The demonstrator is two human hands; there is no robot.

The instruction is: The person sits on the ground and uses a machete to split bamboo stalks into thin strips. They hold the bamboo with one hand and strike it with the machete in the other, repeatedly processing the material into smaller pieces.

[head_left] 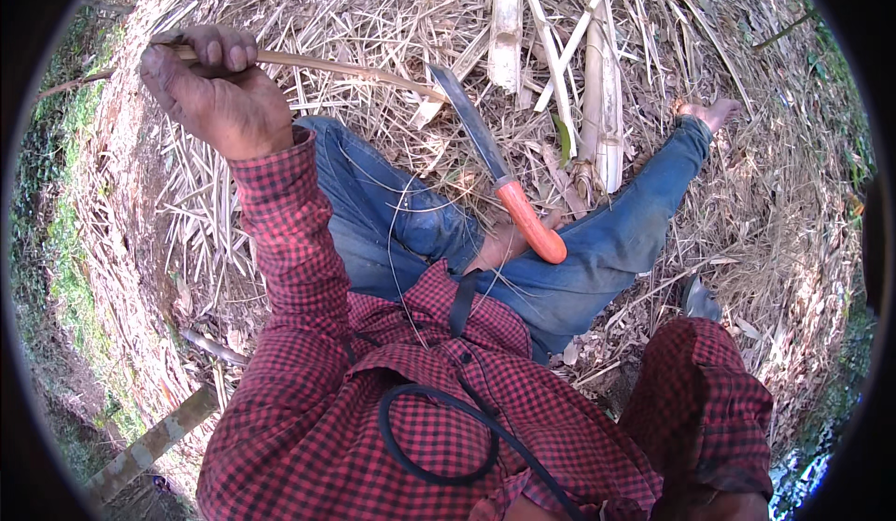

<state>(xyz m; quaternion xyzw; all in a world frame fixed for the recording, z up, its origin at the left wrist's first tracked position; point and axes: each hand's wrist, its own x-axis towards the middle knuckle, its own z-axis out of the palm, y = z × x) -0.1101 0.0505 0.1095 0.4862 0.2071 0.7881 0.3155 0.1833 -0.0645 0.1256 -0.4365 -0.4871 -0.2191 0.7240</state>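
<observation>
My left hand (215,87) is raised at the upper left, its fingers wrapped round a long thin brown strip of split cane or bamboo (327,63). The strip extends to the right, toward the tip of a large knife (476,129). That knife lies unheld over my lap, its orange wooden handle on my blue trousers and its blade pointing up and left. My right arm bends back at the lower right; only a bit of skin past the cuff, part of my right hand (723,507), shows at the bottom edge. Its fingers are hidden.
Split bamboo-like pieces (506,31) and a thicker stalk (607,101) lie beyond my legs. Dry shavings (210,204) cover the ground. A dark metal piece (700,299) lies near my right elbow, and a flat board (154,442) at the lower left. A black cord (387,428) loops over my shirt.
</observation>
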